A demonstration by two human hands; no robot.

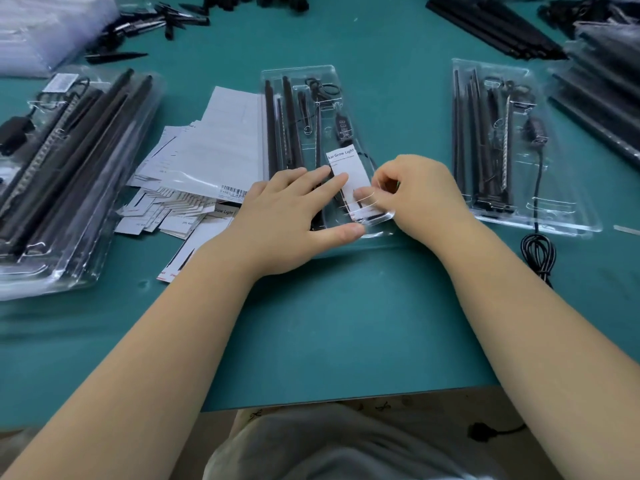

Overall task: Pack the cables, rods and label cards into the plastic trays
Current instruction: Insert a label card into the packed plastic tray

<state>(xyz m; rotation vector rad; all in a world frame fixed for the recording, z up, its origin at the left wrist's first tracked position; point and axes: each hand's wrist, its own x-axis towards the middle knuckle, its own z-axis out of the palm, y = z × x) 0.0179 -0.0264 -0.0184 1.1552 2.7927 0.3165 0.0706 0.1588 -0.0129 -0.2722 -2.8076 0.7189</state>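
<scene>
A clear plastic tray (349, 81) lies in the middle of the green table, holding black rods (273, 133), a coiled cable with a controller (341, 126) and a white label card (346, 164) printed "Grow Light". My left hand (291, 216) lies flat on the tray's near end, fingers straight and touching the card's left edge. My right hand (412, 192) has curled fingers pinching the card's lower right corner at the tray's near edge.
A pile of loose label cards (194, 174) lies left of the tray. A stack of filled trays (69, 161) sits at far left. Another filled tray (512, 140) is on the right, its cable (538, 251) trailing out. Loose black rods (491, 26) lie at the back.
</scene>
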